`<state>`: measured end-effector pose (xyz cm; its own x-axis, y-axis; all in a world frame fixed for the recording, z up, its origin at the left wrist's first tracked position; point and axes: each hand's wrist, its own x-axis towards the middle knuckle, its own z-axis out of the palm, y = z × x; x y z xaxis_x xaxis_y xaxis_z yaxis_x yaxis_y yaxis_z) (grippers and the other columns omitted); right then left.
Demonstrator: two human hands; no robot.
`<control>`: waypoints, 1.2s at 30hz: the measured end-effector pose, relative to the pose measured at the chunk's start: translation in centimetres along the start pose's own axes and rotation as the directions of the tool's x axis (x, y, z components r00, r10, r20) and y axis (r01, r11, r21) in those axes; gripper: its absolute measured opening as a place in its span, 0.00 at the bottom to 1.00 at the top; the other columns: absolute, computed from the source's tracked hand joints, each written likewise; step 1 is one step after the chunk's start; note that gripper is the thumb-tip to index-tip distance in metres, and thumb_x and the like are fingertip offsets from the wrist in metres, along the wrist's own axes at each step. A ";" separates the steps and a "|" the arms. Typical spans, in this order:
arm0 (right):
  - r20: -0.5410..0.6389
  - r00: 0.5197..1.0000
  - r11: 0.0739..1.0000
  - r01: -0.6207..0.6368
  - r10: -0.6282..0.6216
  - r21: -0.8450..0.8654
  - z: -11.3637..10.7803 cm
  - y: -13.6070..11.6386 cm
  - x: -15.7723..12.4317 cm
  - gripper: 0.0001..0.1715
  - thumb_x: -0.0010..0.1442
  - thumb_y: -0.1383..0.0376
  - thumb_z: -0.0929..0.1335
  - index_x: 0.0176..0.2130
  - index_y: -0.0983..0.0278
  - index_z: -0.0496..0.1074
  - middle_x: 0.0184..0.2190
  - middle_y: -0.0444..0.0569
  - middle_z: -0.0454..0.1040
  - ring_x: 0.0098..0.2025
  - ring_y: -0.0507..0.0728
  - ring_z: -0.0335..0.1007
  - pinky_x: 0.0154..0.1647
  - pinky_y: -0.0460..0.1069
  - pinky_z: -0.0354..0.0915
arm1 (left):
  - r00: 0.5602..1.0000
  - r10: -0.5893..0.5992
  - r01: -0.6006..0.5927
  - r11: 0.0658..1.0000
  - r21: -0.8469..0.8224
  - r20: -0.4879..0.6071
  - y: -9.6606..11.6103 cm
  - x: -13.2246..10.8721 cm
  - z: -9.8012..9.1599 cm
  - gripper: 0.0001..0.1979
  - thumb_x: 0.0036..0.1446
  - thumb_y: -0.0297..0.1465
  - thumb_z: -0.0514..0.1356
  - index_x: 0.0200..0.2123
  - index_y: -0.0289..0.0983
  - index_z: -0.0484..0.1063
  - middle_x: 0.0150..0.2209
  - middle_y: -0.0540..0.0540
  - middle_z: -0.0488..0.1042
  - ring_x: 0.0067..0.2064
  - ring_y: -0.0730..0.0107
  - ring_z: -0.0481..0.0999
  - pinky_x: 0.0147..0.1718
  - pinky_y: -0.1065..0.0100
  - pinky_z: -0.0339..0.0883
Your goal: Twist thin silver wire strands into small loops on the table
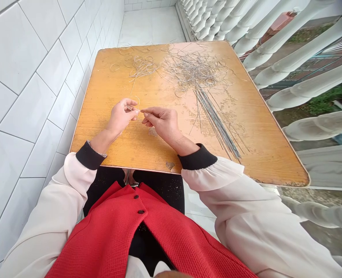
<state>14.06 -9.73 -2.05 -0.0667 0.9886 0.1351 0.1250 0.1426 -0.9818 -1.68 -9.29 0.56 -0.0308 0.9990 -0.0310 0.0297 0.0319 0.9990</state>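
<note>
Head-worn camera looks forward and down over a tabletop.

Red textured vest, dark buttons; cream blouse sleeves, gathered above black ribbed cuffs; black trousers underneath.

Left of the grip, a wall of large white rectangular tiles with thin grey joints runs away from the viewer. Straight ahead, beyond the grip, lies a pale tiled floor. To the right stands a white balustrade of rounded, bulging balusters – through its gaps show brick paving and green plants, all in soft, even daylight. Beneath the grip is a worn, honey-orange wooden table with rounded corners.
</note>
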 end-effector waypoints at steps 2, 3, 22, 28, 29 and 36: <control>-0.003 1.000 1.000 -0.004 0.004 0.012 0.0 -0.1 0.0 0.07 0.60 0.71 0.72 0.36 0.65 0.84 0.21 0.42 0.77 0.23 0.49 0.72 0.27 0.44 0.69 | 1.000 -0.001 0.001 1.000 0.004 -0.001 0.0 0.0 0.0 0.14 0.58 0.12 0.61 0.36 0.37 0.69 0.27 0.57 0.69 0.29 0.82 0.70 0.32 0.75 0.67; -0.004 1.000 1.000 -0.010 0.010 0.021 0.0 -0.1 0.0 0.08 0.60 0.72 0.72 0.36 0.65 0.84 0.21 0.42 0.77 0.23 0.49 0.71 0.28 0.44 0.69 | 1.000 -0.001 0.001 1.000 0.004 -0.001 0.0 0.0 0.0 0.14 0.58 0.12 0.61 0.36 0.37 0.69 0.28 0.56 0.69 0.29 0.81 0.71 0.32 0.75 0.67; 0.129 0.980 0.980 -0.164 0.149 0.115 -0.1 -0.7 0.1 0.11 0.68 0.71 0.72 0.32 0.65 0.79 0.24 0.44 0.80 0.24 0.48 0.72 0.26 0.42 0.68 | 0.999 -0.018 0.023 0.992 -0.121 0.039 0.1 0.2 -0.9 0.13 0.54 0.14 0.63 0.37 0.37 0.75 0.30 0.54 0.73 0.30 0.81 0.72 0.31 0.75 0.65; 0.232 0.958 0.947 -0.222 0.168 0.230 -0.4 -0.5 0.4 0.12 0.66 0.63 0.76 0.30 0.64 0.78 0.25 0.46 0.81 0.23 0.48 0.71 0.28 0.43 0.69 | 0.998 0.019 -0.008 0.986 -0.166 0.067 -0.2 0.6 -1.0 0.14 0.53 0.13 0.62 0.36 0.36 0.75 0.29 0.54 0.72 0.29 0.82 0.71 0.34 0.74 0.67; 0.244 0.953 0.940 -0.239 0.179 0.243 -0.4 -0.5 0.3 0.13 0.65 0.60 0.77 0.31 0.63 0.78 0.26 0.46 0.81 0.24 0.48 0.72 0.28 0.43 0.70 | 0.998 0.028 -0.017 0.986 -0.167 0.061 -0.3 0.7 -1.0 0.14 0.53 0.13 0.62 0.37 0.36 0.75 0.29 0.54 0.72 0.29 0.82 0.71 0.34 0.74 0.68; 0.252 0.956 0.949 -0.213 0.152 0.231 -0.2 -0.9 -0.2 0.14 0.55 0.61 0.82 0.39 0.61 0.82 0.37 0.46 0.84 0.34 0.50 0.77 0.34 0.44 0.73 | 0.999 0.047 -0.044 0.994 -0.095 0.026 -0.5 0.5 -0.8 0.13 0.55 0.17 0.65 0.41 0.37 0.75 0.33 0.52 0.76 0.33 0.78 0.76 0.35 0.72 0.70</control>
<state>14.14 -10.08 -1.16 -0.2945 0.9541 -0.0542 -0.0959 -0.0860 -0.9917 -2.54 -8.87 0.12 -0.0037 0.9999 0.0148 -0.0642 -0.0150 0.9978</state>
